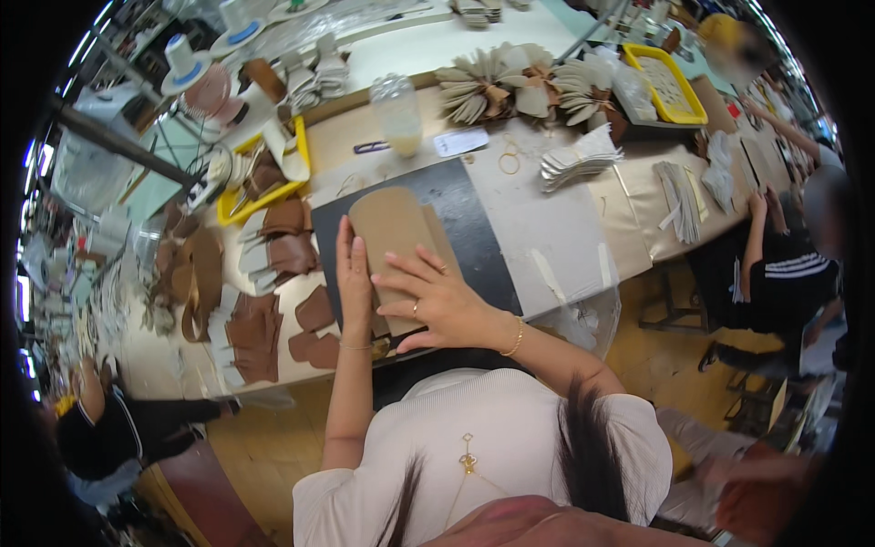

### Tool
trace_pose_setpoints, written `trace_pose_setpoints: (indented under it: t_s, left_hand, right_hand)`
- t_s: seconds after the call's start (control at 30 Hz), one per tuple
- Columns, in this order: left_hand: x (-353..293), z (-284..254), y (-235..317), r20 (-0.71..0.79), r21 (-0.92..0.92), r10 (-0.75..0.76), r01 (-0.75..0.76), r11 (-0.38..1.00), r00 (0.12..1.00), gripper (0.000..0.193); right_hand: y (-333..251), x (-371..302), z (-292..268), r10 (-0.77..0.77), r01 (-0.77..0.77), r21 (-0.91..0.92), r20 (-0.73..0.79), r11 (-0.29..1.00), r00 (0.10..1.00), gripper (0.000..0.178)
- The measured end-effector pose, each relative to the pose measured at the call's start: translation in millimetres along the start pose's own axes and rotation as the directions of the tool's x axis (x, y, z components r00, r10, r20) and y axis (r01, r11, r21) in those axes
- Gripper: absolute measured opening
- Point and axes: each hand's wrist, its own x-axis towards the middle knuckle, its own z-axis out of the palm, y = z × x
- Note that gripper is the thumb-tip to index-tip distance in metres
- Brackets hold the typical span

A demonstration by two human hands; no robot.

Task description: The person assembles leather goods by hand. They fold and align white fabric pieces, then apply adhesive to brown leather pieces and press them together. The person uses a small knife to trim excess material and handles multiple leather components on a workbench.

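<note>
A tan-brown panel (390,223) with a rounded far end, leather-like, lies on a black board (474,219) on the table in front of me. Another tan piece (439,239) shows along its right side. My left hand (354,278) rests along the panel's left edge, fingers stretched out and pointing away from me. Spread over the panel's near part is my right hand (427,296), lying flat with its fingers apart. The part of the panel beneath my right hand is hidden.
Stacked reddish-brown pieces (255,333) lie left of the board. Beyond it stand a clear plastic bottle (396,118) and a yellow tray (296,169). Bundled pale pieces (579,159) and another yellow tray (663,84) are at the far right. Co-workers sit at both sides.
</note>
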Motion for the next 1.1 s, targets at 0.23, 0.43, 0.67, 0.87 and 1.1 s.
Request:
trace_pose_setpoints:
  t_s: [0.23, 0.43, 0.67, 0.87, 1.1]
  left_hand:
    - [-22.0, -6.1, -32.3, 0.046, -0.041, -0.074, 0.076, 0.996, 0.996, 0.050]
    - [-25.3, -12.8, -34.7, 0.073, 0.110, -0.017, 0.009, 0.994, 0.997, 0.043]
    - [-22.7, -16.4, -31.4, 0.113, 0.341, 0.102, -0.135, 0.930, 0.988, 0.031]
    - [-35.9, 6.4, -45.6, 0.326, 0.694, 0.253, -0.412, 0.590, 0.911, 0.036]
    - [-35.6, 7.5, -45.5, 0.310, 0.711, 0.273, -0.412, 0.570, 0.911, 0.035]
  right_hand:
    - [-16.4, 3.1, -11.3, 0.251, -0.242, -0.134, 0.058, 0.961, 0.966, 0.079]
    - [-29.6, -1.8, -25.1, 0.524, -0.516, -0.135, 0.030, 0.846, 0.851, 0.089]
    - [-32.5, -31.2, -150.5, 0.604, -0.593, -0.185, 0.007, 0.784, 0.797, 0.081]
    - [-24.0, -0.6, -221.5, 0.358, -0.574, -0.203, -0.607, 0.793, 0.710, 0.069]
    - [149.3, 148.5, -242.2, -0.133, -0.378, -0.607, -0.630, 0.699, 0.765, 0.063]
